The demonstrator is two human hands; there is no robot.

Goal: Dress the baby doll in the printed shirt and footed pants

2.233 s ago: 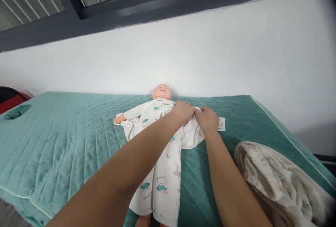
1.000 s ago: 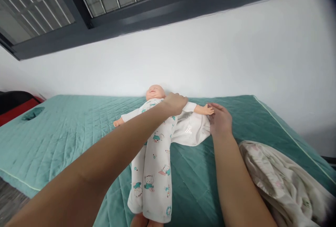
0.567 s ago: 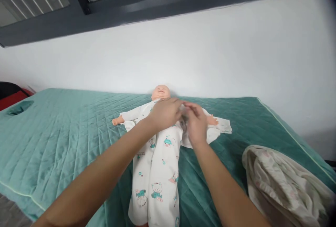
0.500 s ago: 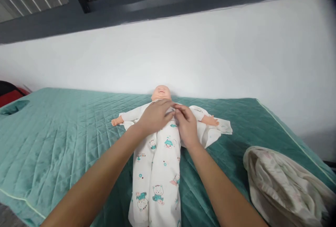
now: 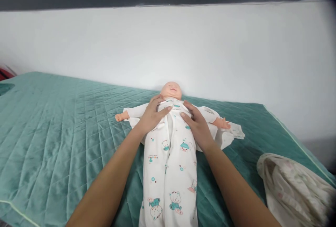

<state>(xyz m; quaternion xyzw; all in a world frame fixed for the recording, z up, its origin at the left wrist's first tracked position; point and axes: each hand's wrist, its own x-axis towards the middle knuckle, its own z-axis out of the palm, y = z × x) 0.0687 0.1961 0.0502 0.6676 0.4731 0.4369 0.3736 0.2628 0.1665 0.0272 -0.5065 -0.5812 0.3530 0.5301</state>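
Note:
A baby doll (image 5: 172, 90) lies on its back on the teal quilted bed (image 5: 57, 132), head towards the wall. It wears a white romper (image 5: 170, 164) printed with small teal animals. My left hand (image 5: 152, 114) lies flat on the left side of the doll's chest, fingers stretched out. My right hand (image 5: 197, 123) rests flat on the right side of the chest, fingers spread. Between the two hands runs the front seam of the romper. The doll's bare arms stick out to both sides.
A crumpled pale printed cloth (image 5: 294, 192) lies on the bed at the lower right. A white wall (image 5: 210, 52) runs close behind the doll's head, with a dark window frame above. The bed's right edge slopes down past the cloth.
My hands have gone from pinching the romper at the doll's neck to lying flat on either side of its chest. The view has tilted down and moved closer.

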